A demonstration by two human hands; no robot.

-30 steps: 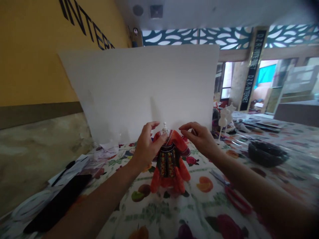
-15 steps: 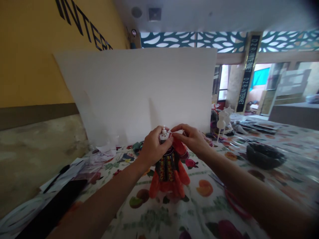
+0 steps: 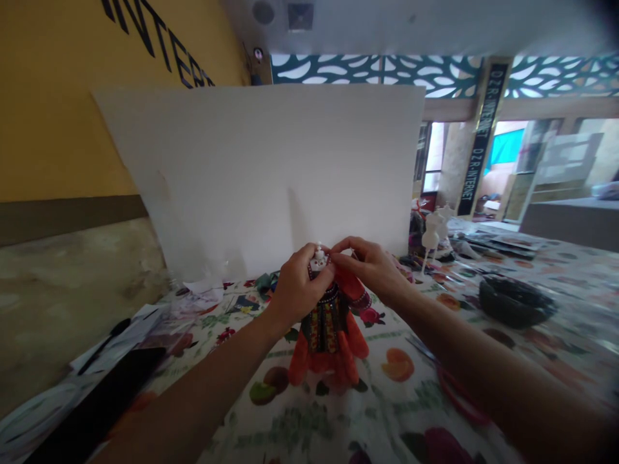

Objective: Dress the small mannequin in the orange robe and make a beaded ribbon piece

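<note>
around the work, a white foam board stands upright just behind the dress at 12 o'clock, tilted against nothing that shows, and the fruit-print tablecloth covers the table beneath everything. at about 2 o'clock, well apart, stand two white miniature dress forms, with stacked papers beyond them. a dark woven bowl sits at 3 o'clock, and red-handled scissors lie at 4 o'clock, close under the right forearm. at 8 o'clock lies a black slab, possibly a tablet, with a white plate past it. the miniature dress is orange-red, with a dark beaded bodice panel in gold and red and flared sleeves, and it hangs upright on a small white mannequin stand whose knobbed top pokes out above the collar. it stands on the cloth at the centre, right between the hands. the left hand wraps closed around the dress's upper chest, hiding part of the neckline. the right hand comes in from 3 o'clock, its fingertips pinched together at the far shoulder, touching the left hand; whether they grip cloth or something tiny, i cannot tell.
</note>
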